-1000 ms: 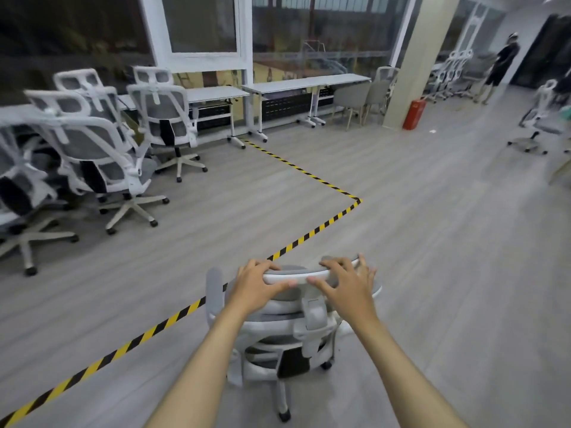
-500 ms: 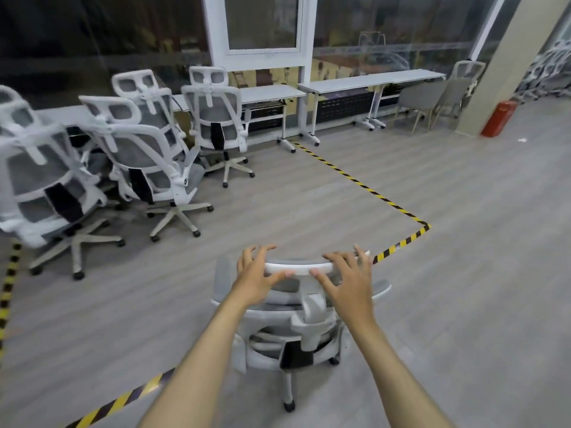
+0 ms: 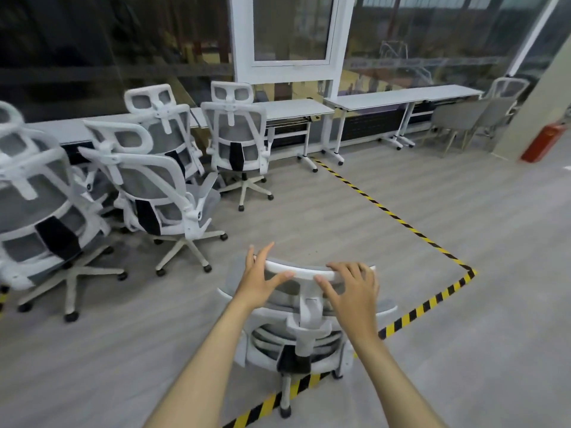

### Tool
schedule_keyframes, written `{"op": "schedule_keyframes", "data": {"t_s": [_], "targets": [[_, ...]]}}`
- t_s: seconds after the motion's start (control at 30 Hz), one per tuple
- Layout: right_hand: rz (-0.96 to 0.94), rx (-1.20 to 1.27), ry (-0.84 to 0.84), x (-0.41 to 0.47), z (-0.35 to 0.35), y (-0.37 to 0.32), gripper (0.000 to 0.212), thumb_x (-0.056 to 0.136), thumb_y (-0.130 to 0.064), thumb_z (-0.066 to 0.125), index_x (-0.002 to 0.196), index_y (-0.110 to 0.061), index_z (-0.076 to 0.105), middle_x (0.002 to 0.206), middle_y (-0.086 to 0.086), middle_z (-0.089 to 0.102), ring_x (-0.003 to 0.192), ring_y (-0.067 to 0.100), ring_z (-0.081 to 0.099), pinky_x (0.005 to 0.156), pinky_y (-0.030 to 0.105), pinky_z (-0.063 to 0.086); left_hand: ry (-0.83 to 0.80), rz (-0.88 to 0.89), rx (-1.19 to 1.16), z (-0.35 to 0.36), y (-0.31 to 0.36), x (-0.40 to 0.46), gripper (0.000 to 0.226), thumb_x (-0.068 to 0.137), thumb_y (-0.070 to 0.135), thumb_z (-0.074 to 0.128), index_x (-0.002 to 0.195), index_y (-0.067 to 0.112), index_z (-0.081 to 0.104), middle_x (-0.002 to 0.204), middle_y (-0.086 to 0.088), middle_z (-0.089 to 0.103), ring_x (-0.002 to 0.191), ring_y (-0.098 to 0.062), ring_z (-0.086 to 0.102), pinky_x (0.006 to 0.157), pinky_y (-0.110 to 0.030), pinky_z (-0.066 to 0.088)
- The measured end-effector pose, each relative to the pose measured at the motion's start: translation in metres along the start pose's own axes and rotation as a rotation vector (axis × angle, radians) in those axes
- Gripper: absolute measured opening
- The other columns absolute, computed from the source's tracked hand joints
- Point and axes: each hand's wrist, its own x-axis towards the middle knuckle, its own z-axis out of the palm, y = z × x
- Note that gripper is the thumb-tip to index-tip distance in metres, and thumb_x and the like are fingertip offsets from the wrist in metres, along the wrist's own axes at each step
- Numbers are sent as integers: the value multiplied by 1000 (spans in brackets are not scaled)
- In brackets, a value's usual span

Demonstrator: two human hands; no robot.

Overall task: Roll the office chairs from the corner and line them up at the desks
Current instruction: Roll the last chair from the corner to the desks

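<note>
Both hands, left hand and right hand, are gripping the headrest of a white office chair standing over striped floor tape. Four parked chairs are crowding the floor ahead-left of the grip; white desks are lining the window beyond.

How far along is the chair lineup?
Done: one white mesh-back office chair sits at the white desks by the window. In hand: left hand and right hand grip the headrest of the white chair being rolled, straddling the yellow-black floor tape. Left: the clustered chairs look unaligned, and the long desk has open places.
</note>
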Motion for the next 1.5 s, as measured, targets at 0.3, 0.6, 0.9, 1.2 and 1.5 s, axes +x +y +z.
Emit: {"op": "schedule_keyframes", "data": {"t_s": [0.3, 0.6, 0.9, 1.2, 1.5], "targets": [[53, -22, -49, 158, 123, -8, 41, 97, -67, 43, 125, -39, 57, 118, -14, 50, 129, 23, 40, 109, 58, 34, -81, 22, 20, -79, -5, 197, 71, 82, 53, 77, 143, 37, 43, 168, 1, -5, 152, -18, 23, 103, -25, 28], [145, -41, -94, 313, 215, -11, 56, 95, -72, 32, 141, -44, 49, 165, -4, 22, 157, 19, -7, 122, 62, 10, -88, 52, -4, -124, -2, 378, 87, 84, 56, 74, 155, 39, 26, 167, 8, 0, 152, -15, 20, 106, -27, 27], [108, -22, -127, 469, 299, 18, 58, 96, -70, 32, 148, -45, 42, 165, -6, 20, 157, 18, -10, 120, 67, 11, 56, 77, 175, -138, 7, 537, 67, 95, 64, 53, 153, 48, 23, 169, 13, -10, 151, -19, 28, 108, -42, 37], [76, -99, -229, 610, 361, 41, 70, 95, -70, 39, 158, -42, 26, 170, 0, 11, 156, 23, -14, 118, 68, 8, 99, 114, 403, -158, 25, 669, 75, 101, 61, 40, 160, 38, 1, 164, 20, -25, 148, -21, 34, 101, -48, 48], [96, -207, -220, 708, 428, 46, 84, 86, -53, 68, 157, -38, 27, 170, 4, 6, 157, 30, -12, 116, 71, 19, 175, 186, 388, -183, 12, 781, 83, 100, 25, 59, 159, 43, 2, 163, 25, -25, 139, -25, 47, 84, -38, 58]]}}
